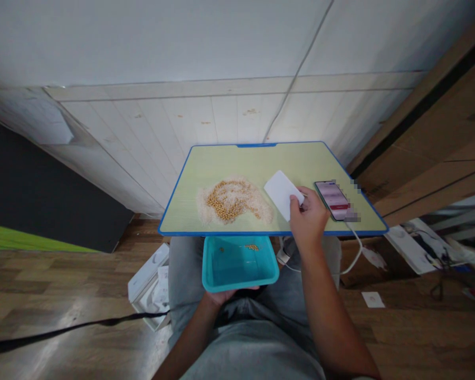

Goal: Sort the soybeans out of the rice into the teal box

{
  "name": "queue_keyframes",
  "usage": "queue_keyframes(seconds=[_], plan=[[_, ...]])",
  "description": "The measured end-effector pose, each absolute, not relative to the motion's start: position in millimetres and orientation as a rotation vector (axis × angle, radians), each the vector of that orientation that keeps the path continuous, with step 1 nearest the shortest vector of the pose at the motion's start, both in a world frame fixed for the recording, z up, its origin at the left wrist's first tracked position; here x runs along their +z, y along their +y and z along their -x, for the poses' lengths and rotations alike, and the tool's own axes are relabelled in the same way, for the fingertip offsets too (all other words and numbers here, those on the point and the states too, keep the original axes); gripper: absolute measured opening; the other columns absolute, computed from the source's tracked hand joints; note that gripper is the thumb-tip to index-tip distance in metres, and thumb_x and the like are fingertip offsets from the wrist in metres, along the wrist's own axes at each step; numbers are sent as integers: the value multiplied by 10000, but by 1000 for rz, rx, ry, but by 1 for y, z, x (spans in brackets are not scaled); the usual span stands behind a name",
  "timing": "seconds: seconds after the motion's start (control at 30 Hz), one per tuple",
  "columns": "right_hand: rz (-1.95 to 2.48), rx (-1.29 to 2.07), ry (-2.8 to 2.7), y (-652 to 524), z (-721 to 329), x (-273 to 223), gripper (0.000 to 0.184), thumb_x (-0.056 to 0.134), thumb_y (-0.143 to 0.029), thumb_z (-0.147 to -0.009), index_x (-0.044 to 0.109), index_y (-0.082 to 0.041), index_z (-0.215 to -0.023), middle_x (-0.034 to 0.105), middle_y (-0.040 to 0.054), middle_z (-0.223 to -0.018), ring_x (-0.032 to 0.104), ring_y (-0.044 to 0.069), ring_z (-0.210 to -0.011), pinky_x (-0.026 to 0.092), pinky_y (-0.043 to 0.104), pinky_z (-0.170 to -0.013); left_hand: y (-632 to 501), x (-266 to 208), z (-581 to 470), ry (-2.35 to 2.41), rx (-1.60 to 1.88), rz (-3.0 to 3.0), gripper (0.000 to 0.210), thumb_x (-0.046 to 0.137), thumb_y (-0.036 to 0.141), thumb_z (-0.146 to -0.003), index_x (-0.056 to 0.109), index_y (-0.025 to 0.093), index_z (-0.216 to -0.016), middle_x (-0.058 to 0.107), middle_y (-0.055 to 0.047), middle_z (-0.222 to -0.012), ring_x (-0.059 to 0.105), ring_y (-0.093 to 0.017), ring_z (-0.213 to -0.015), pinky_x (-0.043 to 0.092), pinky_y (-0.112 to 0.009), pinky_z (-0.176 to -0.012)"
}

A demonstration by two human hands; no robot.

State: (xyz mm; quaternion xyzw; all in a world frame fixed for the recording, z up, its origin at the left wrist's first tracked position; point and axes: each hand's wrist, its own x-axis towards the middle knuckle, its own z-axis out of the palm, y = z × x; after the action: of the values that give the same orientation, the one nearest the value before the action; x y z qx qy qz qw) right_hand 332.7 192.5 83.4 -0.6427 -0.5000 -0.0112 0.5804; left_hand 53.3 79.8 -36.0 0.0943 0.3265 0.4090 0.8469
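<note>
My left hand (221, 296) supports a turquoise plastic basin (240, 287) from below, just under the table's front edge; most of its fingers are hidden beneath it. A few yellow soybeans (252, 247) lie inside the basin. In my right hand (309, 214) is a flat white card (281, 192), pinched at its right corner and held over the tabletop. Left of the card, a spread pile of white rice grains (237, 189) mixed with yellow soybeans (224, 208) lies on the pale green folding table (296, 155).
A smartphone (334, 200) lies on the table's right side, with a white cable (358, 248) hanging over the front edge. Cardboard boxes (431, 148) stand at the right. An open white box (152, 285) is on the floor at left. A black strap (83, 324) crosses the lower left.
</note>
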Motion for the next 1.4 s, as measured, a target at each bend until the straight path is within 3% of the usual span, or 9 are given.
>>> queue_keyframes(seconds=[0.2,0.37,0.5,0.63,0.73,0.9,1.13,1.4], plan=[[1539,-18,-1224,208,-333,79,471,708,-432,-1012,977,-179,-1305,837,71,-788,694,263,-661,610,400,-746,80,-37,-54,699,871,-171,654,784,855,-1010,968,392,-1433,891,-116,-1721,587,-603,-1834,441,-893,-1486],[1577,-8,-1252,201,-326,81,572,704,-421,-1012,1017,-141,-1401,747,37,-630,602,238,-571,564,397,-697,80,-46,-50,688,871,-187,546,778,786,-1052,973,418,-1406,891,-105,-1721,562,-593,-1859,397,-948,-1484],[1582,35,-1262,187,-319,81,579,705,-413,-1044,1015,-128,-1441,815,83,-681,621,242,-576,572,402,-699,77,-54,-48,686,898,-167,531,761,765,-1074,983,420,-1412,888,-91,-1730,574,-594,-1849,408,-959,-1471],[1614,45,-1284,177,-312,84,523,707,-367,-1061,1028,-142,-1407,843,101,-719,635,235,-584,571,392,-719,75,-62,-45,675,919,-156,594,837,861,-1000,998,434,-1379,908,-62,-1699,618,-606,-1806,407,-932,-1490],[1671,35,-1281,171,-308,89,477,709,-310,-1067,1037,-148,-1374,845,96,-722,643,225,-596,565,376,-736,75,-69,-42,642,907,-195,677,878,924,-930,1001,442,-1390,904,-49,-1709,624,-627,-1793,379,-948,-1494],[1714,29,-1277,162,-304,95,473,719,-264,-1065,1034,-144,-1398,793,53,-666,632,209,-582,557,352,-740,76,-74,-38,594,885,-270,662,836,889,-969,985,456,-1448,875,-49,-1756,596,-625,-1812,355,-988,-1472],[1699,-28,-1283,153,-303,91,473,714,-283,-1077,1038,-172,-1403,766,27,-648,663,211,-568,565,330,-718,77,-71,-39,584,897,-237,632,843,839,-964,968,448,-1444,878,-62,-1750,590,-627,-1815,387,-970,-1463],[1662,-138,-1256,143,-301,82,460,699,-311,-1107,1041,-182,-1387,807,45,-679,709,224,-584,608,334,-730,75,-68,-40,615,918,-201,657,919,918,-907,996,465,-1378,901,-54,-1707,588,-615,-1821,413,-966,-1465]])
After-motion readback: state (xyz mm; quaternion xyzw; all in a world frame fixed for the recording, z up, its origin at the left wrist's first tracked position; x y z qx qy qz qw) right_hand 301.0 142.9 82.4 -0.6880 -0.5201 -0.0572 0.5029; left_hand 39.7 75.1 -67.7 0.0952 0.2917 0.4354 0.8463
